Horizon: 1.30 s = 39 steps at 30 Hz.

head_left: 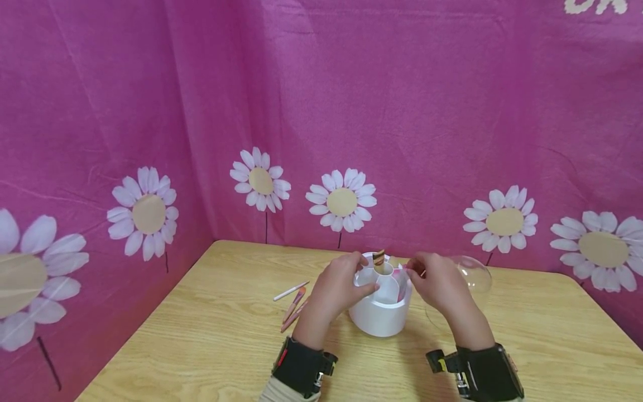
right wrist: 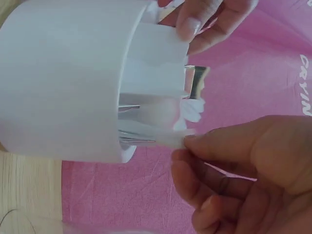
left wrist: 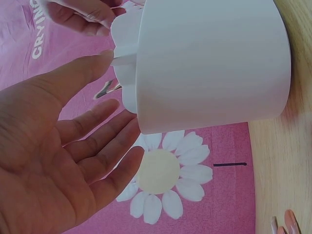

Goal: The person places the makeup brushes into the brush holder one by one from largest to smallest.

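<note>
A white round brush holder with a scalloped, divided insert stands between my hands. My left hand rests at its left rim, the thumb touching the insert and the other fingers loosely extended, as the left wrist view shows. At the right side, my right hand pinches the pale bristle end of a makeup brush between thumb and finger; its silver ferrule runs down into the holder. Beside it another brush with pale pinkish bristles stands in the holder. A brush with dark and tan bristles rises from the middle compartment.
Left of the holder, a white stick-like item and makeup brushes lie on the wooden table. A clear dome sits behind my right hand. A pink cloth with daisies hangs behind the table.
</note>
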Each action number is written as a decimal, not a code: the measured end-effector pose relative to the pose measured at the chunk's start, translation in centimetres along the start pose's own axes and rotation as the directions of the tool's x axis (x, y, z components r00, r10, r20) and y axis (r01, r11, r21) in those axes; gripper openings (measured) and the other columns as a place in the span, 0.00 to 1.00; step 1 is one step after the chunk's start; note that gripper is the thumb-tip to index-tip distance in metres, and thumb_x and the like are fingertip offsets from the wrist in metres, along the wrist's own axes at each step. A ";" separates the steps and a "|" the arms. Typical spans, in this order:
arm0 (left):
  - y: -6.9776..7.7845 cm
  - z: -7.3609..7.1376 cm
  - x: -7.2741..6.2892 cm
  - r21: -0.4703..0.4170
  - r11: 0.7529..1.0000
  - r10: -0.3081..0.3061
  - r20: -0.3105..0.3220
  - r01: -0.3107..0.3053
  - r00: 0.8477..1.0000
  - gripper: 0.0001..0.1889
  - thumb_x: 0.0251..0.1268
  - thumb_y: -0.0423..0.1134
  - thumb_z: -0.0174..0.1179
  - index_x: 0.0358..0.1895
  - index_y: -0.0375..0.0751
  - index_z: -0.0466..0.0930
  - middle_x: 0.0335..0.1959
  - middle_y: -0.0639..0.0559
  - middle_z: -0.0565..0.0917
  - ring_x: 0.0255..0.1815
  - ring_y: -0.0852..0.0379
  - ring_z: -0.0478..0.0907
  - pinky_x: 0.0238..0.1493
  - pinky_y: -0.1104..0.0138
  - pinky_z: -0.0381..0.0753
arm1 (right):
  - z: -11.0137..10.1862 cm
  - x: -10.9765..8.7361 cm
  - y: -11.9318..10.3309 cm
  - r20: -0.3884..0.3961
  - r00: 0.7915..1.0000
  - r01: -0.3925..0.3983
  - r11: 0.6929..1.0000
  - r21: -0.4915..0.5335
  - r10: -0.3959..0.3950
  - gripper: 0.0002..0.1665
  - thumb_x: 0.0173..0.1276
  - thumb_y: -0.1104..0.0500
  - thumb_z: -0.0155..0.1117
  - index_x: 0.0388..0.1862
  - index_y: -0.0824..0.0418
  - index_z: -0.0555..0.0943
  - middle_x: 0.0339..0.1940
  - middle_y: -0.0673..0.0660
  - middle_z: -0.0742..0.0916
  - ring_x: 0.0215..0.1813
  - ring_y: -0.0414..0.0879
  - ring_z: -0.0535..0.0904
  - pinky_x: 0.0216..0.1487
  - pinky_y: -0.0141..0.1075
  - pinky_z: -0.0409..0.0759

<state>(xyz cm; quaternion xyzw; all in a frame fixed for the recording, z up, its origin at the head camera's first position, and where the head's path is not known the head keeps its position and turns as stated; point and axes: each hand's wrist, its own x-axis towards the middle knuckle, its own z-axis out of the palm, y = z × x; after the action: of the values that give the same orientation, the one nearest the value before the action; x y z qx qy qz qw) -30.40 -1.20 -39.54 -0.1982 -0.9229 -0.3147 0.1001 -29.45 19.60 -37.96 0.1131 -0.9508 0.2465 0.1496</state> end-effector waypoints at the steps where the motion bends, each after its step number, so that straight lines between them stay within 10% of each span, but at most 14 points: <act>1: 0.0 0.0 0.0 0.000 1.000 0.001 0.000 -0.001 1.000 0.23 0.58 0.48 0.75 0.52 0.41 0.80 0.43 0.52 0.84 0.42 0.57 0.78 0.43 0.66 0.81 | 0.0 0.0 0.0 0.000 1.000 0.011 1.000 0.010 -0.011 0.02 0.66 0.66 0.68 0.34 0.65 0.84 0.27 0.55 0.85 0.30 0.48 0.78 0.30 0.40 0.76; 39: 0.5 -0.5 -0.3 0.018 1.000 -0.001 0.008 0.001 1.000 0.20 0.61 0.49 0.73 0.51 0.45 0.80 0.46 0.51 0.87 0.44 0.56 0.82 0.43 0.65 0.82 | -1.4 -0.3 0.0 -0.002 0.999 -0.035 0.999 0.035 0.035 0.11 0.69 0.64 0.59 0.45 0.71 0.81 0.41 0.67 0.87 0.38 0.55 0.82 0.33 0.43 0.83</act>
<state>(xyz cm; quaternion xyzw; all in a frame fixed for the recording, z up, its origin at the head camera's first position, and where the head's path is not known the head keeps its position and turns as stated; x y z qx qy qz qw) -29.90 -1.23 -38.94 -0.1980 -0.9261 -0.3058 0.0977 -28.85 20.34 -36.84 0.0987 -0.9480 0.2657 0.1446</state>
